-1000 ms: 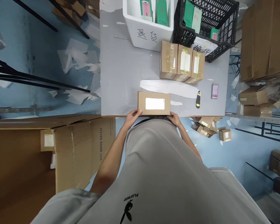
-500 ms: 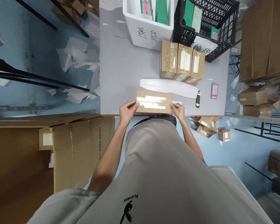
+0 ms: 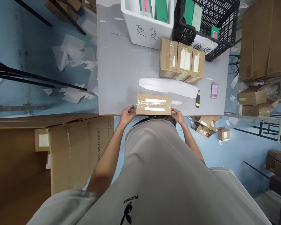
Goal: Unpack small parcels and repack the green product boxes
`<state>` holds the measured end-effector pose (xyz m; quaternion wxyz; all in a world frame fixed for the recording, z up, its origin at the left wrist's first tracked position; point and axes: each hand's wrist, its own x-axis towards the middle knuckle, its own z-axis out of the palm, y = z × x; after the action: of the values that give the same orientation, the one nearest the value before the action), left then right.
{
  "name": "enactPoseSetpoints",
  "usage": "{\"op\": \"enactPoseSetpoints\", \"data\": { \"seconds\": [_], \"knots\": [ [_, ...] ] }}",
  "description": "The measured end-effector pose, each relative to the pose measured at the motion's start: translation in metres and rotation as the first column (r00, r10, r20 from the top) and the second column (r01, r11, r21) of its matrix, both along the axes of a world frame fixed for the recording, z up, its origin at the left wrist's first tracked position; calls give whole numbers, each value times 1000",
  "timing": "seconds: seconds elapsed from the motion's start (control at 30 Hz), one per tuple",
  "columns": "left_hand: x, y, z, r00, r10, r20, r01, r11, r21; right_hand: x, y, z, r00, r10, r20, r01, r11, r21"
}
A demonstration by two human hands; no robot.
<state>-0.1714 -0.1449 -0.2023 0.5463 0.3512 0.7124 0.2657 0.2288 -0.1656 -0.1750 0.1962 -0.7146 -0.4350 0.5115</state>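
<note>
Along the near edge of the flat grey table [image 3: 117,78], close to the person's grey shirt [image 3: 152,156]: long brown cardboard box [image 3: 154,105], banded with shiny clear tape and two white label strips. By its left end, left hand [image 3: 127,116], fingers loosely bent; by its right end, right hand [image 3: 178,116], fingertips at or just beside the cardboard. Impossible to tell firm hold from light touch on either side. Likeliest trouble, by judgement: a slip over the near edge, from a pull bodyward with too loose a hold, or a skewed turn from uneven pressure. Just behind, long white patch [image 3: 166,87], perhaps paper. At its right end, black-and-yellow utility knife [image 3: 198,99]; possible cut from a wide rightward sweep. Farther back, three tan cardboard boxes [image 3: 184,59], side by side before a white plastic tub [image 3: 146,34] and black lattice crate [image 3: 186,32].
</note>
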Motion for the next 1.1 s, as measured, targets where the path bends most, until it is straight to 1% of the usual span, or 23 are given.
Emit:
{"op": "enactPoseSetpoints", "data": {
  "seconds": [0.07, 0.13, 0.2, 0.27, 0.4, 0.47, 0.57, 0.67, 0.73, 0.8, 0.87, 0.97, 1.03, 1.1],
  "knots": [
    [5, 0, 0, 993, -116, 31, 116, 993, -11, -8, -3, -4, 999, 27, -33, -29, 999, -46],
    [11, 0, 1, 984, -173, 36, 173, 985, 15, -17, -3, -7, 999, 16, -52, -19, 998, -53],
    [15, 1, 4, 983, -180, 14, 179, 983, 49, -22, -2, -7, 998, -11, -59, 10, 1000, -20],
    [15, 2, 7, 986, -169, 8, 168, 982, 83, -22, 1, -3, 998, -24, -66, 26, 999, 31],
    [12, 4, 15, 989, -131, 63, 124, 986, 108, -14, 12, 12, 993, -37, -108, 51, 991, 127],
    [10, 6, 20, 993, -107, 57, 100, 988, 113, -13, 19, 20, 993, -37, -113, 57, 982, 180],
    [10, 11, 24, 991, -132, -37, 136, 981, 140, -18, 31, 24, 999, -4, -50, 15, 976, 218],
    [12, 18, 24, 972, -157, -177, 177, 979, 104, -28, 38, 19, 1000, 27, -3, -26, 984, 178],
    [13, 23, 22, 962, -138, -235, 158, 985, 70, -33, 39, 13, 1000, 17, -6, -16, 990, 142],
    [13, 26, 19, 965, -106, -238, 123, 991, 58, -35, 39, 6, 1000, -18, -21, 21, 992, 125],
    [12, 25, 15, 977, -85, -197, 99, 993, 64, -33, 36, 1, 997, -65, -45, 69, 992, 102],
    [9, 17, 8, 995, -38, -89, 44, 997, 65, -28, 24, -5, 987, -144, -65, 147, 989, 34],
    [7, 9, 5, 999, 24, -23, -24, 1000, 16, -27, 12, -7, 984, -168, -52, 169, 986, 11],
    [6, 0, 2, 998, 59, -10, -59, 997, -39, -29, -1, -9, 987, -158, -40, 158, 987, 11]
  ]
}}
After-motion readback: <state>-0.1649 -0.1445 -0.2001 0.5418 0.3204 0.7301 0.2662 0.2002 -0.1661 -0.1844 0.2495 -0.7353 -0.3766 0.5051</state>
